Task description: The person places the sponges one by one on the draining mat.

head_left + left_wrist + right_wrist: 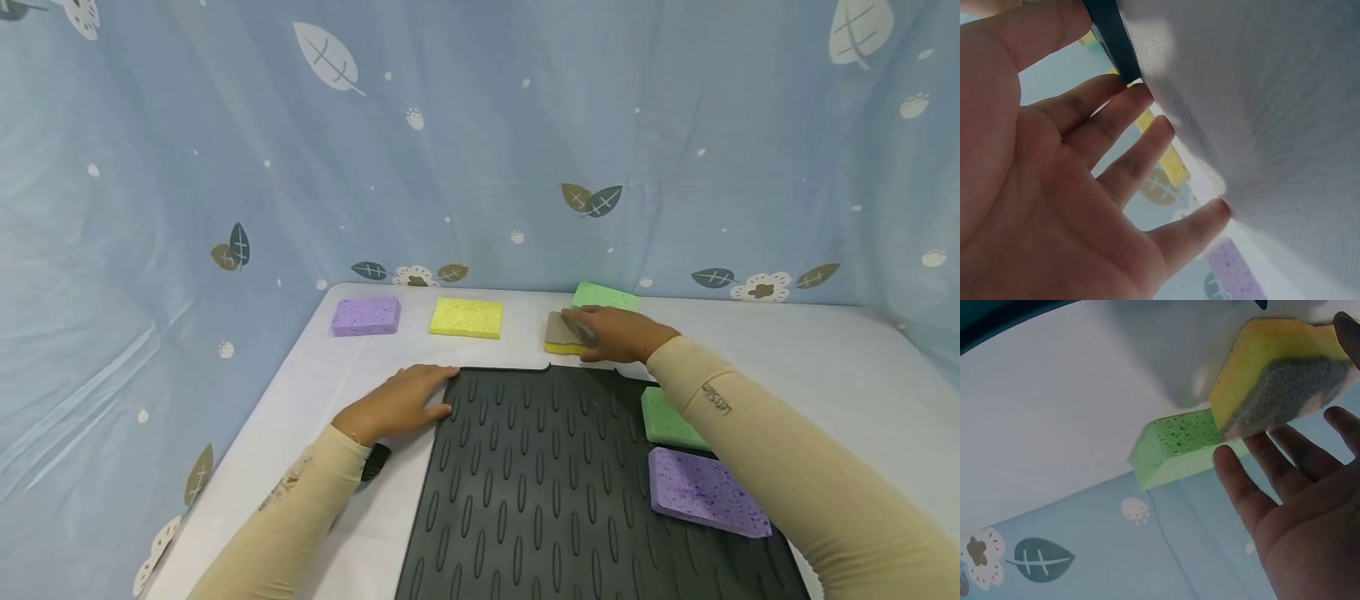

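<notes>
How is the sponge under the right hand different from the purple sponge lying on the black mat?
The sponge under the right hand is yellow with a grey scrubbing layer on top; the purple sponge on the mat is one speckled colour throughout. The first lies on the white table just beyond the black mat, the second on the mat's right side. The right hand covers the first; nothing touches the second. Both are flat rectangular sponges.

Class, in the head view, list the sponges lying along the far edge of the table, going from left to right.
Purple sponge → yellow sponge → yellow-and-grey scrub sponge under the right hand → green sponge just behind it.
</notes>
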`<state>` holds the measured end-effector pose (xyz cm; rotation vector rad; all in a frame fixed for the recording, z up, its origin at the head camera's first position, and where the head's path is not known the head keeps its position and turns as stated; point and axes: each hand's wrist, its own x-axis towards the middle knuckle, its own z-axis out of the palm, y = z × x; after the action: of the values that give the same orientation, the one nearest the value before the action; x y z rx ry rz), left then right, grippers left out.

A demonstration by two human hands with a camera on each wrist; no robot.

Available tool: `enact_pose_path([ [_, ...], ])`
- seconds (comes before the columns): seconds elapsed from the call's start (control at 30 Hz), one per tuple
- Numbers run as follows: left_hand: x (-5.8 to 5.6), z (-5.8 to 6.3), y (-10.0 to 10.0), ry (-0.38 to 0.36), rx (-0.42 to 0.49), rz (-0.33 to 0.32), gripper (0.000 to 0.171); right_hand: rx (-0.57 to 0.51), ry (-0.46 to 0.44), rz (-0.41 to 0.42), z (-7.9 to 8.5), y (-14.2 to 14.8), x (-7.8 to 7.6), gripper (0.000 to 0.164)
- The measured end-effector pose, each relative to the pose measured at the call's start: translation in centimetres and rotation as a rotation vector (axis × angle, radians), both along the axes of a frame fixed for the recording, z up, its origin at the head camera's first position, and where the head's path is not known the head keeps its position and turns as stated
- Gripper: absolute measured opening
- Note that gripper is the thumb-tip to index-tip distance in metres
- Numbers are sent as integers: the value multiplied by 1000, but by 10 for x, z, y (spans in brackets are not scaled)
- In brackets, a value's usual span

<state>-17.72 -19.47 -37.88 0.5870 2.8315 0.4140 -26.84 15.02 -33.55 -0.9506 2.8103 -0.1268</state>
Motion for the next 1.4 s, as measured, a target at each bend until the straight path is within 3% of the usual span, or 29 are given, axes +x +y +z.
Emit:
enact_pose_path([
  [0.37,1,2,5,3,1,-8,62,95,67,-8,-7,-2,-4,82],
  [0.77,2,2,5,2,3,-3,62,21,20,17,-11,-3,-6,83],
  [1.03,1,2,4,6,-2,2,62,-58,77,100,-5,-2,-6,75],
  [1.4,-1,1,0,6,-6,-2,62,-81,43,114,12,1,11,71],
])
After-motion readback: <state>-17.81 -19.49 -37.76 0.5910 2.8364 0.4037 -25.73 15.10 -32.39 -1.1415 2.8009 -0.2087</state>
